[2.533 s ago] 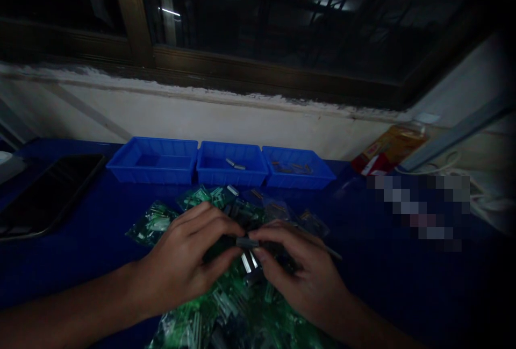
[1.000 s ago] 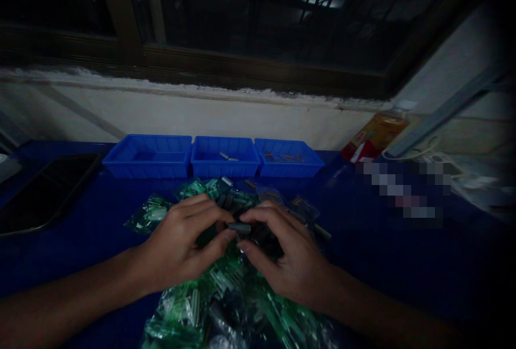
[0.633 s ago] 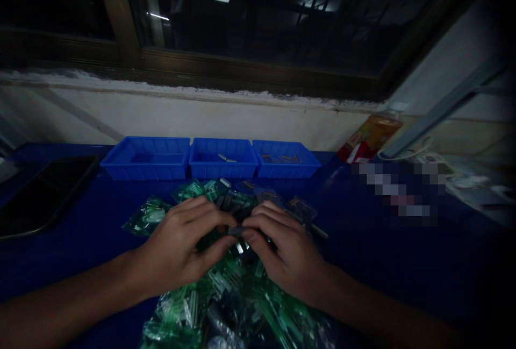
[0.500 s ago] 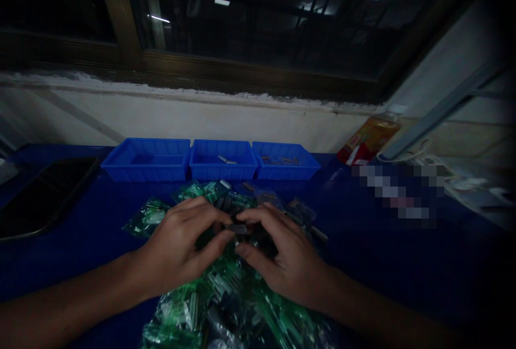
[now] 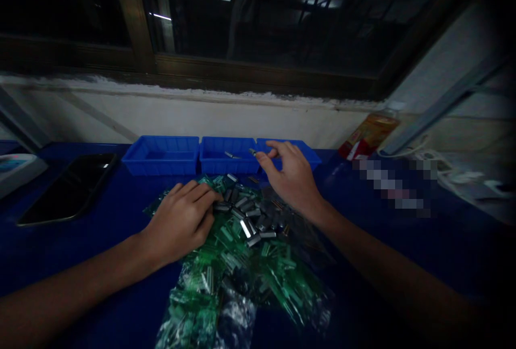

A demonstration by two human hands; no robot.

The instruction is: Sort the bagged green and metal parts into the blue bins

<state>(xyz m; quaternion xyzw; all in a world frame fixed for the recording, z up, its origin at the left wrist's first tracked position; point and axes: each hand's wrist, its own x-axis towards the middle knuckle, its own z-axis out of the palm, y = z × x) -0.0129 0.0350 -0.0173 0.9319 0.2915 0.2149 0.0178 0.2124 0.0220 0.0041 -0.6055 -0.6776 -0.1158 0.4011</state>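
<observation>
My right hand (image 5: 291, 174) pinches a small, slim metal piece (image 5: 252, 151) between thumb and fingers, above the wall between the middle blue bin (image 5: 228, 167) and the right blue bin (image 5: 310, 156). At the left edge of a heap of short metal bars (image 5: 253, 213), my left hand (image 5: 183, 222) rests with its fingers bent and pressed together. Its fingertips touch the heap; whatever they hold is hidden. Green-looking clear plastic bags (image 5: 229, 249) filled with slim pieces lie under and in front of the heap. Two thin pieces (image 5: 231, 155) lie inside the middle bin.
The left blue bin (image 5: 161, 166) stands beside the other two along the wall. A dark phone (image 5: 68, 190) lies at the left, near a white device (image 5: 20, 171). At the back right are a bottle (image 5: 373, 131), a slanted metal post (image 5: 435, 109) and white cables (image 5: 455, 171).
My right hand has moved away from my left, up and forward to the bins, with a small metal piece. My left hand has stayed low at the heap. The view has shifted slightly.
</observation>
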